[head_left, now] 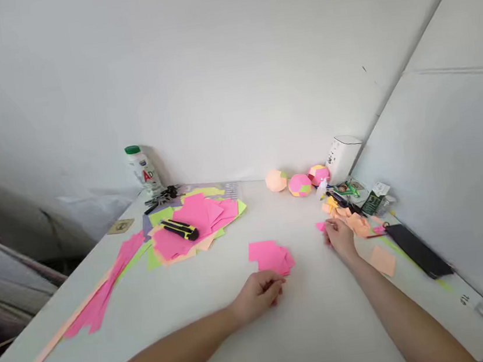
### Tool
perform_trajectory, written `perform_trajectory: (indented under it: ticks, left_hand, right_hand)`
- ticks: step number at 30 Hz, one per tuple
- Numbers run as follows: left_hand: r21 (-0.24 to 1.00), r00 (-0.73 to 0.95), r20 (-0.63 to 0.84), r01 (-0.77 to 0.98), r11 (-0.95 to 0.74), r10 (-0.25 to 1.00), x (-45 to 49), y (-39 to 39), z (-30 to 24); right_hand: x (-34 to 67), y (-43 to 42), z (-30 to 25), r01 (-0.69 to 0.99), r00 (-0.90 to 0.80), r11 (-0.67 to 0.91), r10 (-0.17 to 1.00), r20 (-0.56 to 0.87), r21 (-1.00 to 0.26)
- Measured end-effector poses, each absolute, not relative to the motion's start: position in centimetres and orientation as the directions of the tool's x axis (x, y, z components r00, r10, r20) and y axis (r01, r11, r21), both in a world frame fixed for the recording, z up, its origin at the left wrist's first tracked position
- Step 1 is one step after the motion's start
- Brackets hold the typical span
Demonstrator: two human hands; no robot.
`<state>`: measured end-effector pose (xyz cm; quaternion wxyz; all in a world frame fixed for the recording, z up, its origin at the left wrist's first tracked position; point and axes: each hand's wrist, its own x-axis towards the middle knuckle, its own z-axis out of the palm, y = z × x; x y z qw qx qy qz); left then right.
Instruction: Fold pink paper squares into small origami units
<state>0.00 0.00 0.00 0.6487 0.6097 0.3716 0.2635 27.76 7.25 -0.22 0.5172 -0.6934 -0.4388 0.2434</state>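
My left hand [259, 294] rests on the white table [224, 330] with its fingers curled, just below a small stack of pink paper squares [269, 256], fingertips touching the stack's near edge. My right hand [340, 236] reaches forward to the right, its fingers closed on a small pink paper piece [320, 226]. Beside it lie several folded orange paper pieces [356, 223]. I cannot see the right hand's fingertips clearly.
A pile of pink, green and orange sheets [198, 221] bears a yellow-black utility knife [180, 229]. Pink paper strips [101, 292] lie at left. Three paper balls [298, 183], a white cup [343, 157], a bottle [143, 168], keys [162, 196], a black phone [417, 250] and an orange square [383, 260] surround.
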Motion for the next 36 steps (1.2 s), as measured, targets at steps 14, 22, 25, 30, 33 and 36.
perform_trajectory:
  ticks: [14, 22, 25, 30, 33, 36]
  left_hand:
    - [0.985, 0.59, -0.163, 0.148, 0.093, 0.791, 0.0, 0.3, -0.5]
    - [0.984, 0.594, -0.166, 0.155, 0.09, 0.787, 0.0, 0.3, -0.6]
    - [0.985, 0.595, -0.163, 0.15, 0.091, 0.787, -0.1, 0.3, -0.7]
    - [0.982, 0.593, -0.176, 0.16, 0.099, 0.786, -0.1, 0.2, -0.5]
    - [0.984, 0.598, -0.155, 0.167, 0.066, 0.786, 0.0, 0.1, -0.4]
    - [0.985, 0.608, -0.113, 0.175, 0.006, 0.786, 0.0, 0.0, -0.6]
  right_hand:
    - [27.2, 6.7, -0.2, 0.374, 0.477, -0.034, 0.864, 0.161, -0.927]
    - [27.2, 6.5, -0.2, 0.41, 0.45, -0.025, 0.875, 0.179, -0.912]
    - [27.1, 6.4, -0.1, 0.424, 0.436, -0.016, 0.88, 0.188, -0.906]
    - [26.9, 6.1, 0.3, 0.492, 0.393, 0.012, 0.889, 0.235, -0.871]
    - [26.7, 5.7, 0.4, 0.567, 0.377, 0.049, 0.872, 0.311, -0.822]
    - [26.1, 4.9, 0.1, 0.637, 0.329, 0.113, 0.855, 0.402, -0.762]
